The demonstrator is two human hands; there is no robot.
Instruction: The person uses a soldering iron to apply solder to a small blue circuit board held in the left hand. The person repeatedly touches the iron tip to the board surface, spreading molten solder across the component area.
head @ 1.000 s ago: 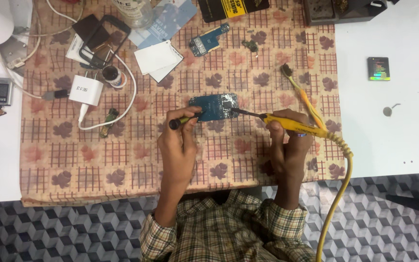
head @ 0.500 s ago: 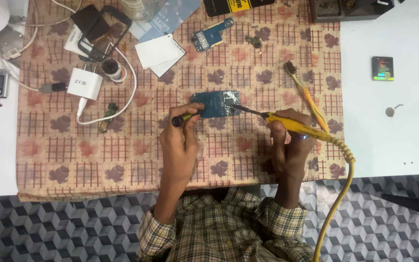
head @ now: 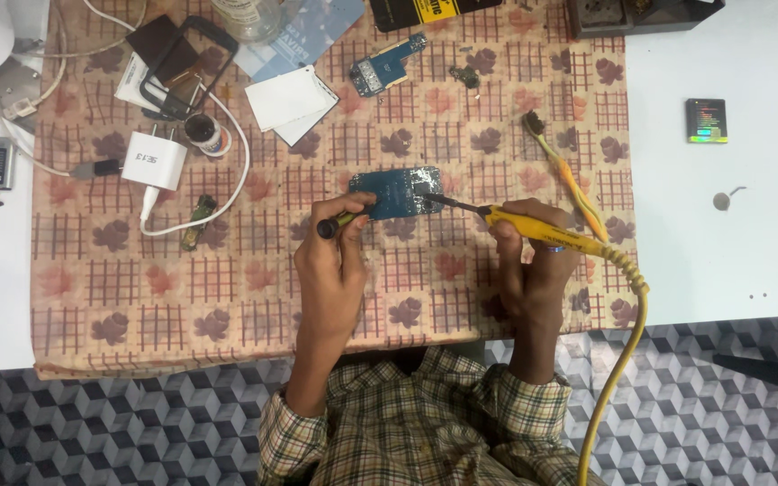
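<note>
Head view. A blue circuit board (head: 396,192) lies flat on a patterned cloth (head: 227,297) that covers the white table (head: 731,261); its long axis runs left to right across the frame. All places below are given from this board.

Just below and to its left, the left hand (head: 330,270) has its fingers closed around a slim dark-tipped tool (head: 342,221), whose far end reaches the board's lower left edge. To the board's right, the right hand (head: 533,270) grips the yellow handle of a soldering iron (head: 533,225); the iron's dark tip points leftward and meets the board's right edge. The iron's yellow cord (head: 619,360) trails down toward the person's checked sleeve.

Both hands lie on the near side of the board, one at each end; neither is clearly nearer.

Further right of the board lies a toothbrush (head: 565,171). Well to the left sits a white charger (head: 155,160) with its cable. Above the board rests a second, smaller circuit board (head: 387,63).
</note>
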